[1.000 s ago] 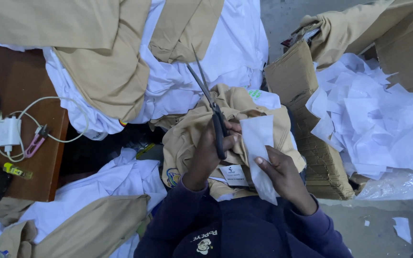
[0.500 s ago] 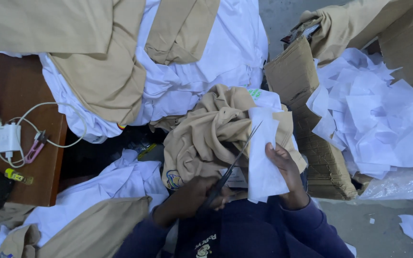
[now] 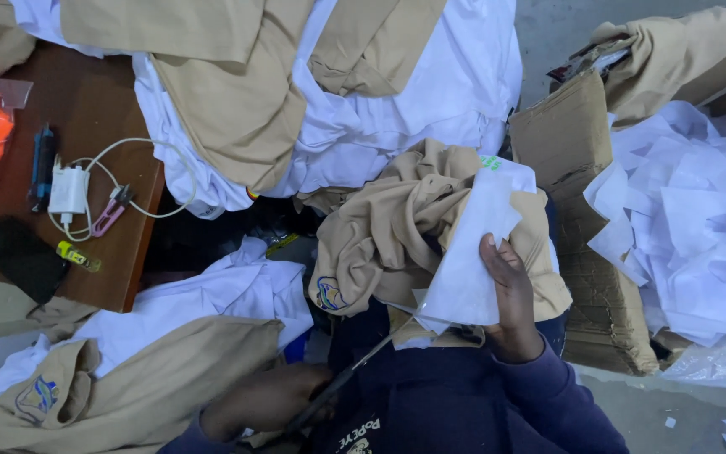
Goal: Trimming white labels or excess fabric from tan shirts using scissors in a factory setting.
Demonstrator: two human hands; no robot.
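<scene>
The right hand (image 3: 510, 294) pinches a white sheet (image 3: 468, 252) over the tan cloth (image 3: 388, 227); the blurred left hand (image 3: 266, 399) grips half-hidden scissors (image 3: 355, 370)

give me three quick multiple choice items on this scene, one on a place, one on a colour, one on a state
1. Where is the white charger?
A. on the brown table
B. in the cardboard box
C. on the lap

2. What colour is the garment bunched on the lap?
A. orange
B. tan
C. navy

3. What is the right hand doing?
A. resting empty
B. holding a white sheet
C. gripping the scissors

Answers: 1 A, it lies on the wood beside its cable. 2 B, the cloth is tan. 3 B, its fingers pinch the sheet; the left hand has the scissors.
</scene>
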